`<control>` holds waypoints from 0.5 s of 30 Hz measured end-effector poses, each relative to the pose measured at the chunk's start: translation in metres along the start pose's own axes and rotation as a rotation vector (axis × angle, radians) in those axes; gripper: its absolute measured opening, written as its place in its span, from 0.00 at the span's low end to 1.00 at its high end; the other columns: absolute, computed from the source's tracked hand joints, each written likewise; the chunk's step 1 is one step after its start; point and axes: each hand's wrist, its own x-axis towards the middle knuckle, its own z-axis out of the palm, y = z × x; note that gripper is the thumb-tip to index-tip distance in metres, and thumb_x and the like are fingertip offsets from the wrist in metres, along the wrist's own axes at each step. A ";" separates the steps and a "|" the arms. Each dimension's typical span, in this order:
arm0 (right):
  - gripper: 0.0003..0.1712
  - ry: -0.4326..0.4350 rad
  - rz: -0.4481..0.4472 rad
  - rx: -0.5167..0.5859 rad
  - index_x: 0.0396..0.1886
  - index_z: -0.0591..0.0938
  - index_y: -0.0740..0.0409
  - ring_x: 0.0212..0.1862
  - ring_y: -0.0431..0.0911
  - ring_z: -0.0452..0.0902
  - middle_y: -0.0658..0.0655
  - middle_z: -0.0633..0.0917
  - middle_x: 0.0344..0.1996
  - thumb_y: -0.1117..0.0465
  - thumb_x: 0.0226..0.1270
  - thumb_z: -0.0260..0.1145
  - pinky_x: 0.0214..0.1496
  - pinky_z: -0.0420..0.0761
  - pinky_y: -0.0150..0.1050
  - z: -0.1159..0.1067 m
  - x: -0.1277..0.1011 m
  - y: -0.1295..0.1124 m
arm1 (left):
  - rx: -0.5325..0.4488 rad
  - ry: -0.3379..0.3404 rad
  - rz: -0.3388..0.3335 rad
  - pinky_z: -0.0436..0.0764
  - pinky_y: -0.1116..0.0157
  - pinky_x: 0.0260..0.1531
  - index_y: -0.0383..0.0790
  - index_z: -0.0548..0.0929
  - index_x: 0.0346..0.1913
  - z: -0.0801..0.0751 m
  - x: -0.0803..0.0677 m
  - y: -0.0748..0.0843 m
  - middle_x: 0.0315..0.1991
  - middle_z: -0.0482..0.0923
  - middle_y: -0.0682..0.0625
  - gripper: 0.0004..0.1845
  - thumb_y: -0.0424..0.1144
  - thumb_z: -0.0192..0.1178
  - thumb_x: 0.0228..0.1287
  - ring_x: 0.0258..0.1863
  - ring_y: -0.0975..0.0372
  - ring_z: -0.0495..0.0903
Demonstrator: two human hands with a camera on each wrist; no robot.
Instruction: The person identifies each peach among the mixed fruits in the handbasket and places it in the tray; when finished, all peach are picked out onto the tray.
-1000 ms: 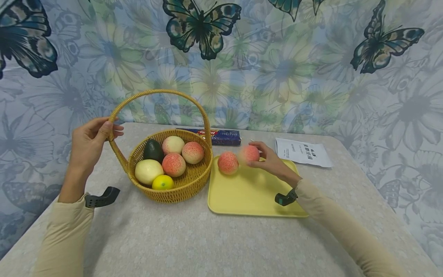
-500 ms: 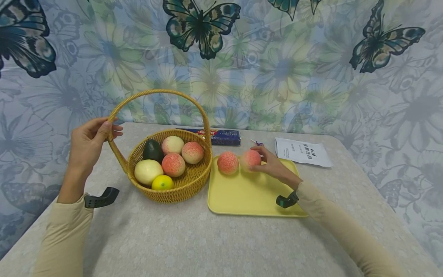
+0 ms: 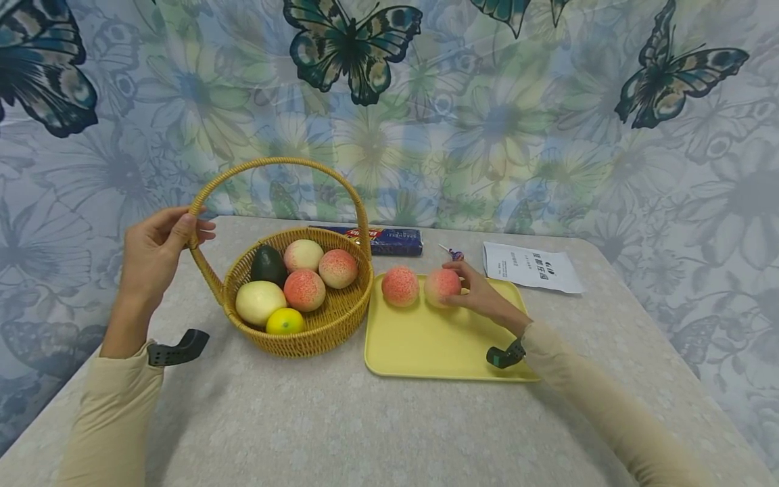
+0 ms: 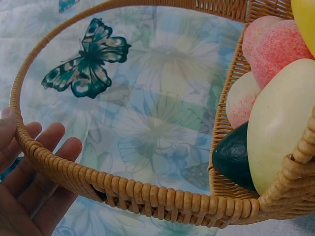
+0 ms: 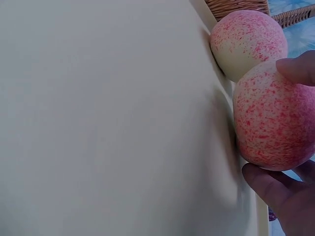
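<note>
My left hand (image 3: 152,257) holds the side of the tall handle (image 3: 276,161) of a wicker basket (image 3: 313,345). In the left wrist view the fingers (image 4: 61,152) pass behind the handle. Inside the basket lie a dark avocado (image 3: 269,265), several peaches (image 3: 305,290), a pale yellow-green fruit (image 3: 260,302) and a yellow lemon (image 3: 285,321). My right hand (image 3: 487,297) pinches a pink peach (image 3: 441,287) at the far edge of a yellow tray (image 3: 426,355), thumb on one side and fingers on the other. A second peach (image 3: 399,286) sits on the tray just left of it.
A dark blue spaghetti pack (image 3: 398,242) lies behind the basket. Beyond the tray are a small wrapped lollipop (image 3: 454,253) and a white printed packet (image 3: 532,267). The tray's left edge stands close beside the basket.
My right hand has lowered the peach slightly, down to the tray beside the other peach. The lollipop behind has come into view. My left hand stays on the handle.
</note>
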 end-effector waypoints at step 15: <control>0.43 -0.029 -0.023 -0.001 0.70 0.56 0.64 0.63 0.64 0.67 0.67 0.61 0.67 0.68 0.60 0.69 0.63 0.69 0.58 -0.001 -0.001 0.005 | 0.018 0.006 0.001 0.78 0.80 0.41 0.33 0.80 0.55 0.001 0.000 0.001 0.35 0.84 0.58 0.17 0.39 0.53 0.71 0.35 0.68 0.84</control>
